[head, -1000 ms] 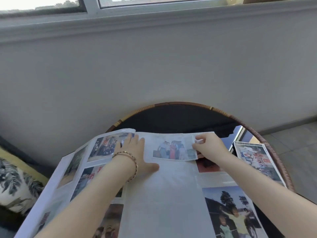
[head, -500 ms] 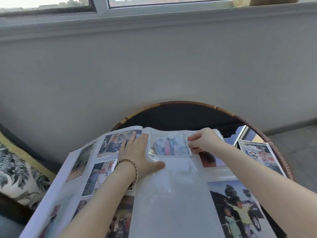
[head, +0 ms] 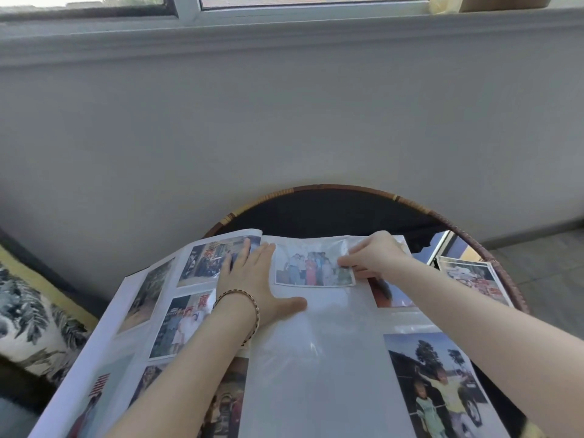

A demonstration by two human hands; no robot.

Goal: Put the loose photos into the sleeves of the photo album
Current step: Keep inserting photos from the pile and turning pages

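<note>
An open photo album (head: 316, 358) lies across a round table. Its left page carries several photos in sleeves, and its right page has clear plastic sleeves. My left hand (head: 252, 279) lies flat on the album near the spine, fingers straight, a bracelet on the wrist. My right hand (head: 373, 257) pinches the right edge of a group photo (head: 311, 268) that sits in the top sleeve of the right page. A small stack of loose photos (head: 471, 276) lies on the table to the right of the album.
The round table has a wicker rim (head: 335, 188) and stands against a grey wall under a window. A leaf-patterned cushion (head: 28, 320) lies at the left. Tiled floor (head: 543, 263) shows at the right.
My right hand has pushed the group photo leftward into the top sleeve. My left hand stays pressed flat on the page. The view has shifted slightly.
</note>
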